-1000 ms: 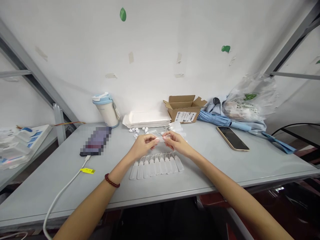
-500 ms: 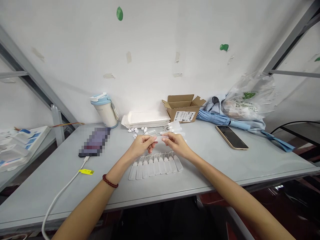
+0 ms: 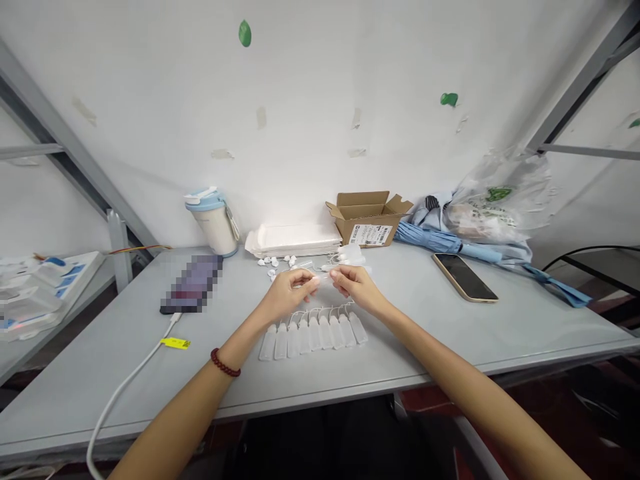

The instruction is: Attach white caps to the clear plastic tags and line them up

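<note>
My left hand [image 3: 290, 292] is closed in a pinch just above the middle of the desk. Facing it, my right hand [image 3: 359, 288] pinches too, thumb against fingertips. Between the two sets of fingertips there is a small, pale, see-through piece, mostly covered by the fingers; its kind is unclear. Below the hands lies a row of several translucent plastic tubes [image 3: 313, 333], side by side, with thin white cords at their upper ends. Small white caps [image 3: 272, 273] are scattered behind my left hand. More translucent pieces [image 3: 351, 254] lie behind my right hand.
A stack of white envelopes [image 3: 295, 240] and an open cardboard box [image 3: 370, 223] stand by the wall. To the left are a tumbler [image 3: 213, 223] and a phone [image 3: 193, 283] on a white cable [image 3: 130, 380]. Another phone [image 3: 465, 277] and a folded blue umbrella [image 3: 430, 237] lie right.
My left hand has turned slightly and moved a little right, and its fingertips sit closer to my right hand's. The whole view has shifted slightly. The row of tubes lies as before.
</note>
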Tool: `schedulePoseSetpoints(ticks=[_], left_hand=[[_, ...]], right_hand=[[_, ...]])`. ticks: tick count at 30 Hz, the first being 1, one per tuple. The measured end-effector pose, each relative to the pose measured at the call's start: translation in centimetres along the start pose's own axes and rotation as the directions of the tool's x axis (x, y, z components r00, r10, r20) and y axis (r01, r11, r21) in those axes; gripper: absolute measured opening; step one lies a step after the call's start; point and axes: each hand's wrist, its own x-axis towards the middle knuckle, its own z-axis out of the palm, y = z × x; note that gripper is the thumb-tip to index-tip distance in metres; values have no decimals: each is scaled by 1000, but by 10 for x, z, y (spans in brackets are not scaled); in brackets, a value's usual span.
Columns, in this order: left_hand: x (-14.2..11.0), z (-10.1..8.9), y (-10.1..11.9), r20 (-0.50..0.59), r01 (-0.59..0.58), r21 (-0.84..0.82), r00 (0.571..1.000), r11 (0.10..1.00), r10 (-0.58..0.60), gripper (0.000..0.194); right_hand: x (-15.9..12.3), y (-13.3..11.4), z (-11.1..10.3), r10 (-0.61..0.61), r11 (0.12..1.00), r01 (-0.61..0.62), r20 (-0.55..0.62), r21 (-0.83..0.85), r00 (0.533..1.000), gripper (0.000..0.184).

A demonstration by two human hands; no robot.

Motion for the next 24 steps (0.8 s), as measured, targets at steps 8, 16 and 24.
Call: schedulePoseSetpoints(ticks=[8,16,24], left_hand=[[2,3,-9,10,116,-71,993,991,-116,47],[-3,3,0,11,24,77,1000,997,-25,41],[-5,3,1,28,-151,278,988,949,149,35]], right_hand=[[-4,-7,1,-3,1000,3,17,-9,1000,38],[-2,0,-1,46,997,-51,91,63,995,47],[-3,-4,0,170,959,-191,111,208,979,50]])
